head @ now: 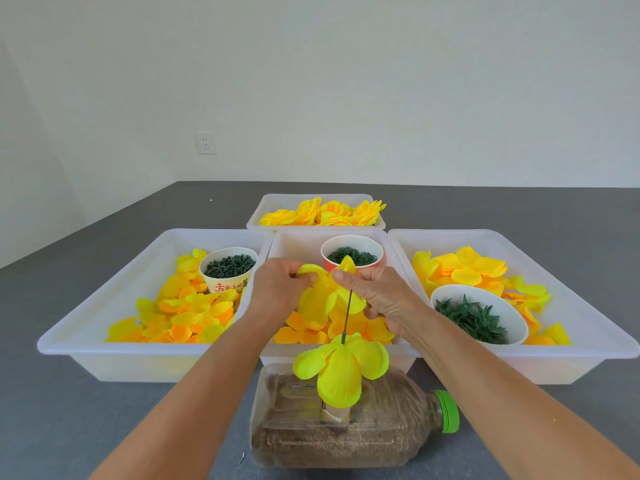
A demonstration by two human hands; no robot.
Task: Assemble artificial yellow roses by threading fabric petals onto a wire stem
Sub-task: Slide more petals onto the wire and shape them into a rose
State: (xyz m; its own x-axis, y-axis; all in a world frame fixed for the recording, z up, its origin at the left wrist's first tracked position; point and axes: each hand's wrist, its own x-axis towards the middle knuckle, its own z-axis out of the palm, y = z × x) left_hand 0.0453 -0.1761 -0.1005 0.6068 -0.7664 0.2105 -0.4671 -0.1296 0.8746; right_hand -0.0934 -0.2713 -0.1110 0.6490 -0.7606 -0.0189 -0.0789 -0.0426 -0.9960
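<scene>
A thin dark wire stem (347,317) stands upright out of a sand-filled plastic bottle (346,431) lying on its side. One yellow petal layer (341,370) sits low on the stem, just above the bottle. At the stem's top a second yellow fabric petal piece (320,299) is pinched from both sides: my left hand (277,289) grips its left edge and my right hand (377,294) grips its right edge at the wire tip.
Three white trays in a row hold loose yellow and orange petals: left (104,344), middle (294,244), right (588,344). Cups of green parts stand in them (229,266) (351,254), plus a white bowl of green leaves (479,315). A far tray (263,213) holds finished roses.
</scene>
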